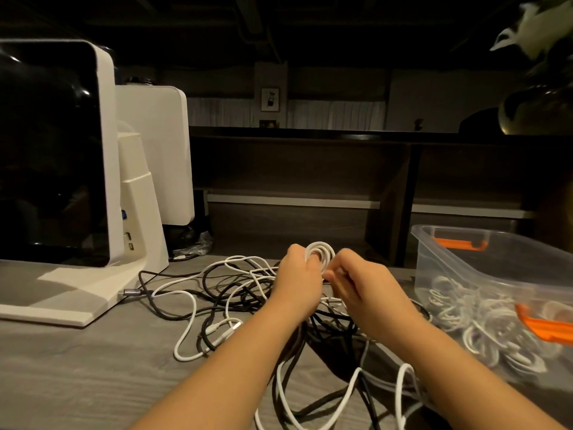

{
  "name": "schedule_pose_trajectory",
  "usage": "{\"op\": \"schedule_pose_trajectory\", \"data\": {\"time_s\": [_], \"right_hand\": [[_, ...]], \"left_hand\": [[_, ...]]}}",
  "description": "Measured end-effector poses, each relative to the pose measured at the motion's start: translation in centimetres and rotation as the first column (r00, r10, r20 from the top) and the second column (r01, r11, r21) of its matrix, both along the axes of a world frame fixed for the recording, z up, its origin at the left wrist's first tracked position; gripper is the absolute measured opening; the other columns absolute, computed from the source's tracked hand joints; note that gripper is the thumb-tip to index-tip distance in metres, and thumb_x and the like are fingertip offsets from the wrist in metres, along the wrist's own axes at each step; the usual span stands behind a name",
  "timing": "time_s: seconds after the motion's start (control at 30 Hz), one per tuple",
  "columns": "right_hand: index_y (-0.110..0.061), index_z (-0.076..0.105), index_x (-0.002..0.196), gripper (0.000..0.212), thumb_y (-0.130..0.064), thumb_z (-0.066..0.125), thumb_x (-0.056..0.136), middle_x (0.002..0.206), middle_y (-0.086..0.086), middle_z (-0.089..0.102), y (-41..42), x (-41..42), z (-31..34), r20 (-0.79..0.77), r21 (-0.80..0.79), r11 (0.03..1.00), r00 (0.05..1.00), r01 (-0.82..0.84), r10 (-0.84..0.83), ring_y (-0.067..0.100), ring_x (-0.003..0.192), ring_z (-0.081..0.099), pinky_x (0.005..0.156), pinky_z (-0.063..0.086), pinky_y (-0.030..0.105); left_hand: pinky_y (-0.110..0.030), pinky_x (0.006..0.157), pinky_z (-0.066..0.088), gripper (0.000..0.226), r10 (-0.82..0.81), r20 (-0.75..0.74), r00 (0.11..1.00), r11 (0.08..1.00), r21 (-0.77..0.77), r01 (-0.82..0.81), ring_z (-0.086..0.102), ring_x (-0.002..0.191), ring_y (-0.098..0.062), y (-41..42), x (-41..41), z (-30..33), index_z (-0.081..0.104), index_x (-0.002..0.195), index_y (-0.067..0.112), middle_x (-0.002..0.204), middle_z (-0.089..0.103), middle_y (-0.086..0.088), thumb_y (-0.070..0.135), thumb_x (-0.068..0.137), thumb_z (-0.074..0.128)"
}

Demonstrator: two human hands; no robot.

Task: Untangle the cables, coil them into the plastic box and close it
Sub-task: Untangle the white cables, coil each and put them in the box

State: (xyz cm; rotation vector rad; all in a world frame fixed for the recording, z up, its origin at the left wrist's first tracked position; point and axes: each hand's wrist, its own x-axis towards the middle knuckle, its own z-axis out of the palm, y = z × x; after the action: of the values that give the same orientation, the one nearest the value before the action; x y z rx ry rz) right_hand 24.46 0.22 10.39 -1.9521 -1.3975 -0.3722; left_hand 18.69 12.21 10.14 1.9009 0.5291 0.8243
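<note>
Presently, head view, itemised:

Left hand point(299, 276): at centre, fingers closed round a small white cable coil point(321, 252), holding its loops together just above the heap.

Right hand point(361, 282): just beside the left, toward 3 o'clock; fingertips pinched narrow on the white strand that feeds the coil. The exact point of contact is hidden behind the fingers.

Tangle of cables point(248, 302): white and black leads crossed over one another on the grey table point(77, 367), spreading from centre toward 9 o'clock and down to 6 o'clock under both forearms.

Plastic box point(465, 274): clear, open, at 3 o'clock; coiled white cables point(483, 321) already lie inside. Orange latch point(545, 327) on its near side; a second orange latch point(460, 243) at the far end. No lid in sight.

White monitor stand point(136, 212): at 9 o'clock, with a grey-plugged lead point(130, 292) running to its base.

Risk, snag: the free end probably runs back through the heap; winding on could drag the heap along or tighten a knot.

Risk, spring-back: if the left hand loosens, the coil may unwind.

Risk, plugged lead: tugging the heap could pull the lead at the stand.

Risk, forearms: resting on loose loops, they could sweep cable off the near edge.
</note>
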Motion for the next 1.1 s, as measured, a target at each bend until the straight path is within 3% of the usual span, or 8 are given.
{"op": "schedule_pose_trajectory", "data": {"time_s": [0.1,0.2,0.3,0.47,0.6,0.7,0.83,1.1], "right_hand": [[-0.022,0.059,0.094,0.007,-0.024,0.054,0.098,0.075,-0.004,0.064,0.0,-0.2,0.0,-0.187,0.140,0.987,0.977,-0.081,0.107,0.007,0.070,0.060,0.063,0.050,0.023],[-0.023,0.063,0.100,0.012,-0.016,0.054,0.099,0.084,-0.006,0.070,-0.4,-0.4,0.1,-0.355,0.165,0.973,0.911,-0.160,0.210,0.008,0.076,0.066,0.070,0.056,0.027],[-0.019,0.067,0.093,0.013,-0.015,0.056,0.098,0.076,-0.004,0.070,-0.2,-0.3,0.1,-0.406,0.221,0.969,0.893,-0.112,0.196,0.008,0.068,0.064,0.066,0.054,0.024],[-0.017,0.064,0.081,0.015,-0.020,0.060,0.095,0.064,0.000,0.060,0.4,0.3,-0.3,-0.434,0.281,0.958,0.898,0.055,0.076,0.014,0.059,0.054,0.058,0.049,0.041],[-0.015,0.060,0.083,0.012,-0.020,0.064,0.093,0.069,0.011,0.062,0.6,0.3,-0.4,-0.472,0.322,0.942,0.879,0.097,0.071,0.017,0.058,0.056,0.057,0.050,0.041],[-0.012,0.052,0.089,0.019,-0.020,0.069,0.089,0.069,0.004,0.054,0.5,0.4,-0.3,-0.577,0.385,0.914,0.806,0.127,0.131,0.011,0.058,0.055,0.051,0.050,0.030],[-0.024,0.065,0.105,0.011,-0.027,0.061,0.095,0.089,-0.001,0.067,0.6,0.3,-0.5,-0.678,0.283,0.959,0.711,0.018,0.187,0.005,0.070,0.062,0.057,0.050,0.022],[-0.014,0.066,0.093,0.006,-0.019,0.063,0.093,0.080,0.012,0.065,0.7,0.1,-0.4,-0.658,0.270,0.958,0.745,0.096,0.111,0.021,0.067,0.058,0.061,0.049,0.034]], "left_hand": [[-0.031,0.067,0.047,0.019,-0.087,0.013,0.996,0.991,-0.097,0.088,0.054,0.081,-0.015,-0.1,-0.2,0.4,0.052,0.101,0.016,0.101,0.058,-0.007,0.029,0.106,0.038],[-0.027,0.058,0.040,0.017,-0.193,0.092,0.977,0.918,-0.335,0.212,0.051,0.067,-0.013,-0.2,-0.7,0.9,0.049,0.094,0.014,0.084,0.055,-0.005,0.024,0.100,0.037],[-0.030,0.061,0.037,0.029,-0.306,0.119,0.945,0.857,-0.397,0.328,0.045,0.064,-0.013,-0.6,-1.1,1.0,0.050,0.078,0.017,0.070,0.051,-0.002,0.032,0.097,0.034],[-0.037,0.075,0.045,0.036,-0.362,0.119,0.924,0.884,-0.269,0.381,0.052,0.089,-0.022,-1.4,-0.9,0.7,0.054,0.110,0.010,0.100,0.056,-0.011,0.043,0.099,0.045],[-0.039,0.079,0.048,0.026,-0.287,0.134,0.949,0.941,-0.146,0.305,0.054,0.088,-0.019,-1.4,-0.6,0.2,0.056,0.111,0.007,0.099,0.058,-0.008,0.029,0.106,0.043],[-0.034,0.078,0.047,0.022,-0.277,0.164,0.947,0.941,-0.152,0.301,0.055,0.086,-0.015,-1.5,-0.6,0.3,0.057,0.104,0.008,0.095,0.059,-0.005,0.025,0.105,0.044],[-0.024,0.074,0.048,0.016,-0.279,0.162,0.947,0.941,-0.152,0.303,0.059,0.090,-0.012,-1.5,-0.6,0.3,0.061,0.101,0.016,0.098,0.063,-0.002,0.024,0.104,0.047],[-0.022,0.071,0.040,0.011,-0.330,0.074,0.941,0.943,-0.019,0.332,0.052,0.092,-0.009,-1.9,-0.9,0.6,0.043,0.108,0.029,0.115,0.050,-0.005,0.019,0.106,0.038]]}}
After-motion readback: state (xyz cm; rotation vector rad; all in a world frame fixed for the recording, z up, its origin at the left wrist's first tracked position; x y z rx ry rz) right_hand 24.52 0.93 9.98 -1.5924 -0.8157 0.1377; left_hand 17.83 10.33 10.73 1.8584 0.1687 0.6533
